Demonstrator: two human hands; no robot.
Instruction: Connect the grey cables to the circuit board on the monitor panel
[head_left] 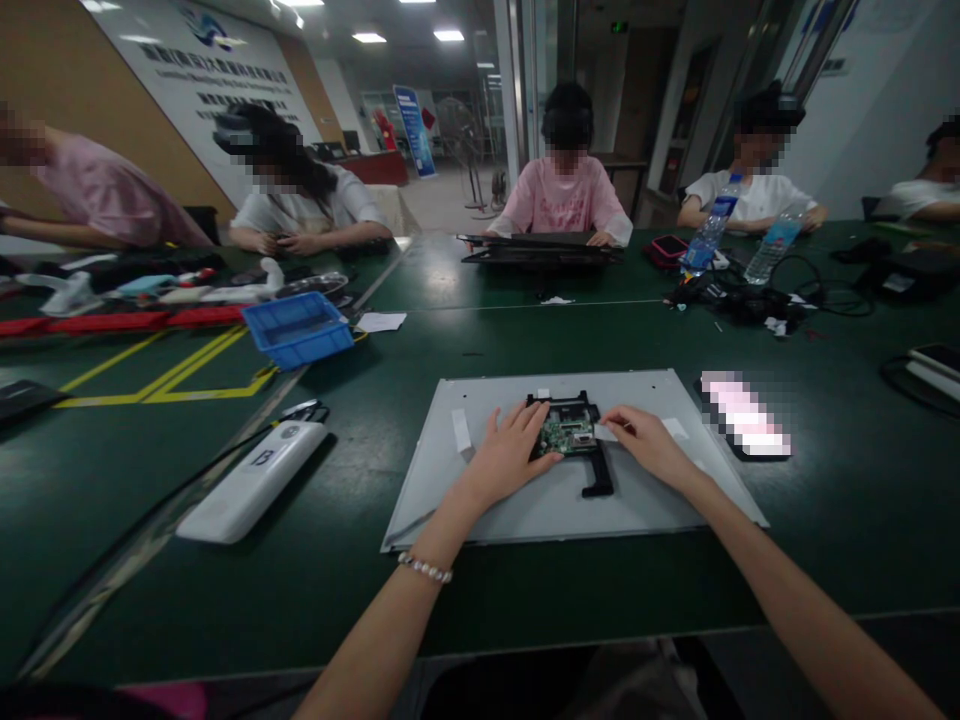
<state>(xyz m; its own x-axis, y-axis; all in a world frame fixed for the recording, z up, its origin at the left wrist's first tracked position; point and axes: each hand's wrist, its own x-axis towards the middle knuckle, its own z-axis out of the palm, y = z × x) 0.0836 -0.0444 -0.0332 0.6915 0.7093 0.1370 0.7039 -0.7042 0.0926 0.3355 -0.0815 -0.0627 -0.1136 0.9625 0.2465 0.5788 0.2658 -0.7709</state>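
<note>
A green circuit board (568, 432) in a black plastic frame (598, 475) lies on a flat light-grey panel (517, 515). My left hand (510, 450) rests over the left side of the board and frame, its fingers stretched out and touching them. At the board's right edge my right hand (646, 440) is closed in a pinch on a small white strip (606, 433). Another white strip (461, 432) lies on the panel left of my left hand, and a white piece (675, 428) sits beyond my right hand. Part of the board is hidden under my left fingers.
Right of the panel lies a phone (746, 415). A white power bank (255, 480) with a cable and a blue basket (298, 330) are to the left. Two plastic bottles (709, 235) stand at the far right. Across the table a person (566, 195) has hands at a dark panel (544, 250).
</note>
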